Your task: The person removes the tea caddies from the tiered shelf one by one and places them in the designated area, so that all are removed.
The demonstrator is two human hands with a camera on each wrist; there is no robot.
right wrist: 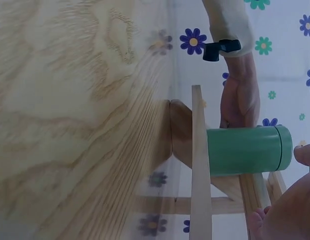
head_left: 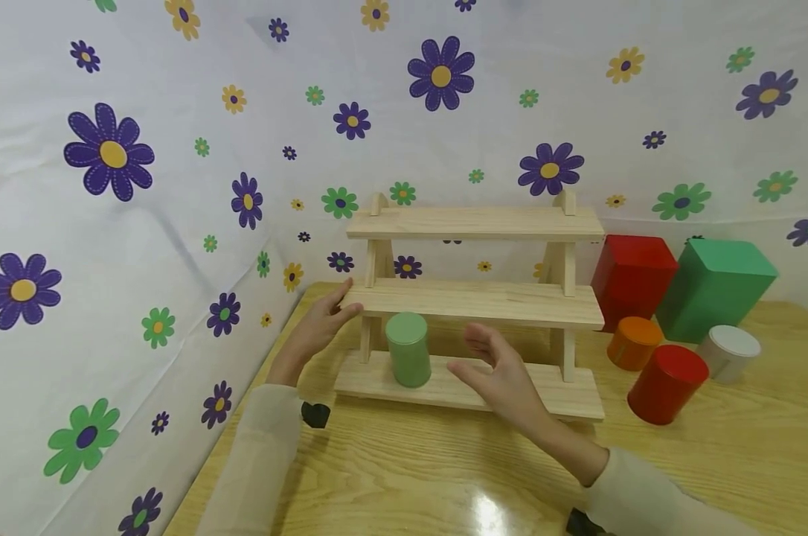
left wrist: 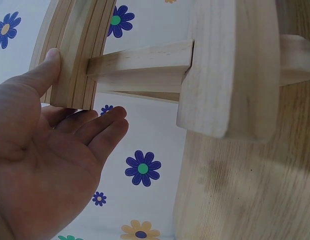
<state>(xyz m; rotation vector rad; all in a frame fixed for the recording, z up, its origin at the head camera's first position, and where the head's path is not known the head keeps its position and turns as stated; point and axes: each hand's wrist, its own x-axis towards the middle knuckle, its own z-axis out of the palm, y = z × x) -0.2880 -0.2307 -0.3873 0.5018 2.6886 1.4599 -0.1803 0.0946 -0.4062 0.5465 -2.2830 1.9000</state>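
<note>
A three-tier wooden display shelf (head_left: pixel 471 299) stands on the table against the patterned cloth. On its bottom tier, toward the left, a green cylindrical tin (head_left: pixel 409 356) stands upright with its lid on. My left hand (head_left: pixel 318 327) holds the left end of the middle tier. The left wrist view shows the thumb (left wrist: pixel 47 70) against one face of that board and the fingers on its other side. To the right of the tin, apart from it, my right hand (head_left: pixel 504 380) hovers before the bottom tier, thumb and fingers spread with nothing between them.
At the right of the table (head_left: pixel 411 476) stand a red box (head_left: pixel 632 283), a green box (head_left: pixel 719 290), an orange tin (head_left: pixel 635 342), a red tin (head_left: pixel 668 383) and a white tin (head_left: pixel 730 351). Flower-printed cloth (head_left: pixel 176 260) walls the left and back.
</note>
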